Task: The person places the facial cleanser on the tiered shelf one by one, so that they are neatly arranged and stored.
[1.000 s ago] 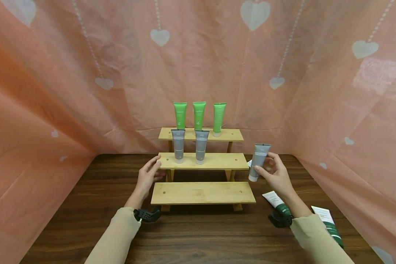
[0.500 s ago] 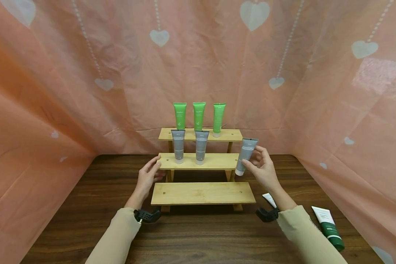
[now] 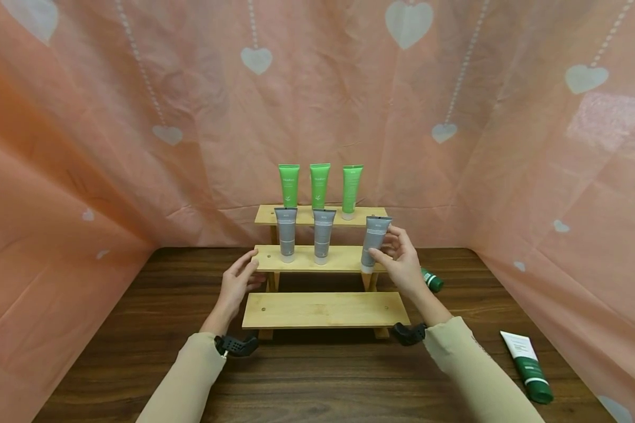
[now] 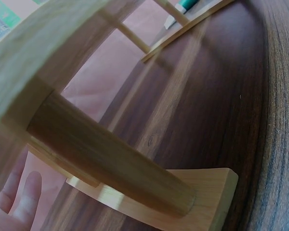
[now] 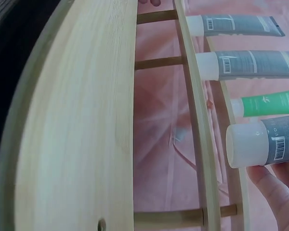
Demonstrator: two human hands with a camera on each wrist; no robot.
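Note:
A grey squeeze tube [image 3: 374, 239] with a white cap is in my right hand [image 3: 402, 261], pinched between thumb and fingers. It tilts slightly, cap down, at the right end of the middle shelf. In the right wrist view the tube's white cap [image 5: 246, 144] shows above the fingertips; whether it touches the shelf I cannot tell. My left hand [image 3: 236, 285] holds the left end of the wooden display stand [image 3: 344, 254] at its middle shelf. Two more grey tubes [image 3: 286, 234] stand cap down on that shelf. Some left fingers [image 4: 31, 192] show below the wood.
Three green tubes [image 3: 319, 185] stand on the top shelf. The bottom shelf [image 3: 325, 309] lies in front. A white and dark green tube [image 3: 529, 367] lies at the table's right; another green-capped tube [image 3: 432, 281] is partly hidden behind my right hand. Pink curtains [image 3: 317, 117] surround the table.
My right hand has moved left with the grey tube, from beside the stand to the middle shelf's right end, and the tube is more upright. The left hand stays in place.

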